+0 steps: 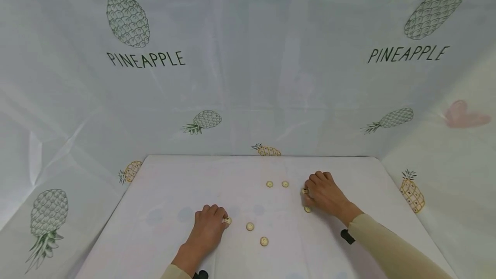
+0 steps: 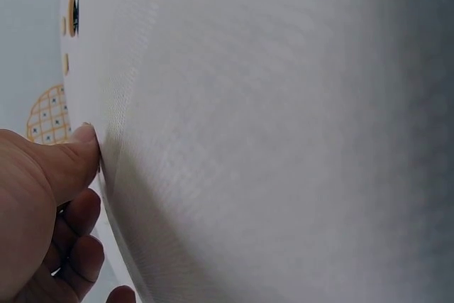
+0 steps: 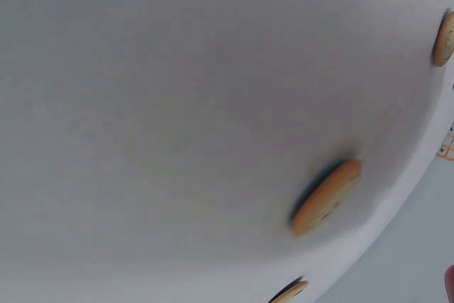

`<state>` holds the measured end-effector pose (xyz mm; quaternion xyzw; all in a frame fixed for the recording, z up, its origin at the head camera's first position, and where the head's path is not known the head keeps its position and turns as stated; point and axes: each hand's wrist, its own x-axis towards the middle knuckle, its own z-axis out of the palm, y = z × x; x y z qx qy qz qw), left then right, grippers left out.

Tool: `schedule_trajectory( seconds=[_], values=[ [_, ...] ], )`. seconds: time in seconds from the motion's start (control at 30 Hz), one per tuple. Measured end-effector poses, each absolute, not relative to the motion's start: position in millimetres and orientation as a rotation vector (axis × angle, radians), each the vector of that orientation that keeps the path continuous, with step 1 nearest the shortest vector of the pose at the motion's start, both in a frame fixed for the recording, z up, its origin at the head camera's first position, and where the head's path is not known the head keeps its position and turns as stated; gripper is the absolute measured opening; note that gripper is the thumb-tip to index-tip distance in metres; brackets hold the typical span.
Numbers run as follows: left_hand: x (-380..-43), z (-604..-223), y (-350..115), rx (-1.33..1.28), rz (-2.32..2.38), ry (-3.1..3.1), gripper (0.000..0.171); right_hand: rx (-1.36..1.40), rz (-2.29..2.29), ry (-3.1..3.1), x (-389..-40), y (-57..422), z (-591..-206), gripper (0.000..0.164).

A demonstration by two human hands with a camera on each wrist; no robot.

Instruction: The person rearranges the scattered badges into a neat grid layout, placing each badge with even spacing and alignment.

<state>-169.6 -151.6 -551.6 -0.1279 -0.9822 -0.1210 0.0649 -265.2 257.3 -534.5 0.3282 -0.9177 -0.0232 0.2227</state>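
Observation:
My left hand (image 1: 207, 229) is low over the left half of the white-covered table (image 1: 166, 188), its thumb and fingertips pinching a small round wooden disc (image 1: 227, 220). In the left wrist view the thumb (image 2: 67, 161) hides that disc. Farther back on the right, my right hand (image 1: 325, 193) has curled fingers and pinches another wooden disc (image 1: 305, 191). Just below its fingers lies a loose disc (image 1: 307, 209). Only a sliver of fingertip (image 3: 450, 283) shows in the right wrist view, near a disc (image 3: 326, 198) lying flat. The discs' top markings are too small to read.
Two discs lie side by side at the back, a left one (image 1: 269, 184) and a right one (image 1: 285, 184). Between the hands, nearer the front, are a disc (image 1: 249, 226) and another (image 1: 264, 241). A pineapple-printed cloth (image 1: 248, 76) rises behind the table and at both sides.

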Motion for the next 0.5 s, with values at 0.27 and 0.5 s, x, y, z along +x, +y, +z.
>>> schedule_trajectory(
  seconds=[0.27,0.5],
  values=[
    [-169.7,-549.7,-152.5,-0.425,-0.327,-2.942,0.022,0.939,-0.052,-2.489,-274.2,240.6,-531.8,0.021],
    [-170.6,-549.8,-153.8,-0.434,-0.321,-2.93,0.022,0.955,-0.046,-2.484,-277.6,223.7,-530.3,0.022]
  ],
)
